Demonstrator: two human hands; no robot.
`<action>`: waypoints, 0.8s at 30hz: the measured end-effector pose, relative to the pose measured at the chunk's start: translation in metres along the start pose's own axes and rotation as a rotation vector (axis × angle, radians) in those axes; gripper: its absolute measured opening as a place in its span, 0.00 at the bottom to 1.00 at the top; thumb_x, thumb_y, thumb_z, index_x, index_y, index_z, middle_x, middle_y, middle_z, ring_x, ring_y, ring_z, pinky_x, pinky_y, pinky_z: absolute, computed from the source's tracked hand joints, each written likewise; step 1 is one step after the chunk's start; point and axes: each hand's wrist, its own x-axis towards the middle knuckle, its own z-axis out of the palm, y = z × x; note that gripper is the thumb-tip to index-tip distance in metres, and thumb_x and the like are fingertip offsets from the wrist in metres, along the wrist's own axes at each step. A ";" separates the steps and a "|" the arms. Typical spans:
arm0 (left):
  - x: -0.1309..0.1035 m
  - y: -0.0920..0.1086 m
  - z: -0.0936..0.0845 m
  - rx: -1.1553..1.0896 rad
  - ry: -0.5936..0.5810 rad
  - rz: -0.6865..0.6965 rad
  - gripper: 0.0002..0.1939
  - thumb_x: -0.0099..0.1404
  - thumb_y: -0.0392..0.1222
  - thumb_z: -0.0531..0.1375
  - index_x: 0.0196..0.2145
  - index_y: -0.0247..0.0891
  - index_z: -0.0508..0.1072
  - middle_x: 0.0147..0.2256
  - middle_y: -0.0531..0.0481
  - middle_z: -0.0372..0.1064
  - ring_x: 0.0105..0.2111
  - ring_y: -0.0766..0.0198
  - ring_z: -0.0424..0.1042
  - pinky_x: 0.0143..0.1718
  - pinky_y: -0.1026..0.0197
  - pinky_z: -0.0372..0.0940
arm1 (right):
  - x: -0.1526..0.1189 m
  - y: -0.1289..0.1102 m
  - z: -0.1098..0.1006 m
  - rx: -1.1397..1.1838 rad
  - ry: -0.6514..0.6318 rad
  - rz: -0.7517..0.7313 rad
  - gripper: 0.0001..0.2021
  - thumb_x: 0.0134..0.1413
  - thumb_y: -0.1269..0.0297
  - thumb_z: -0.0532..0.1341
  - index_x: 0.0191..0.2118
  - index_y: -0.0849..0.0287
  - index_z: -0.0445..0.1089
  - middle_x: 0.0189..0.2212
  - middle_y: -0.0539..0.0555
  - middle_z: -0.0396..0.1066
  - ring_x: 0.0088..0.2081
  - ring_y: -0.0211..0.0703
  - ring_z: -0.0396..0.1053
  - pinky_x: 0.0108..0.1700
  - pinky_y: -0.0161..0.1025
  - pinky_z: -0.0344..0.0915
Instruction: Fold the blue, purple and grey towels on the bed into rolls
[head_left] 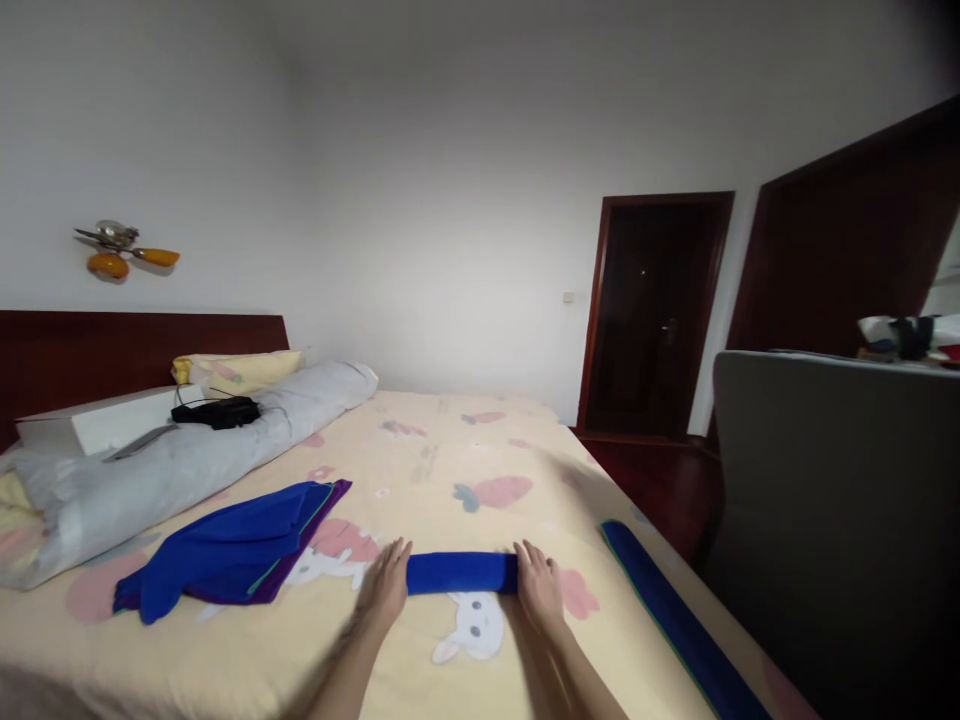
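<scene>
A blue cloth folded into a narrow band [463, 573] lies flat across the bed, above a printed white rabbit. At its left end is my left hand [391, 578], its fingers closed against the edge. My right hand [538, 582] is at the opposite end, fingers pressed on the cloth there. To the left, a loosely crumpled blue cloth with purple and green edges [225, 550] rests on the sheet. Along the bed's right edge lies a long, narrow blue folded cloth [675, 620].
The bed [420, 470] has a cream sheet with printed carrots. A grey rolled quilt [300, 410] bears a white box [124, 420] and a black bag [217, 411]. A dark grey panel [825, 500] stands at the right, near a dark door [645, 320].
</scene>
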 end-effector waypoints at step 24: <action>-0.024 -0.022 -0.009 0.108 -0.242 0.093 0.34 0.67 0.44 0.48 0.69 0.45 0.44 0.69 0.49 0.39 0.69 0.56 0.38 0.65 0.41 0.39 | -0.006 0.008 0.002 0.040 -0.157 -0.179 0.27 0.54 0.68 0.50 0.61 0.56 0.62 0.62 0.62 0.61 0.64 0.54 0.57 0.61 0.62 0.51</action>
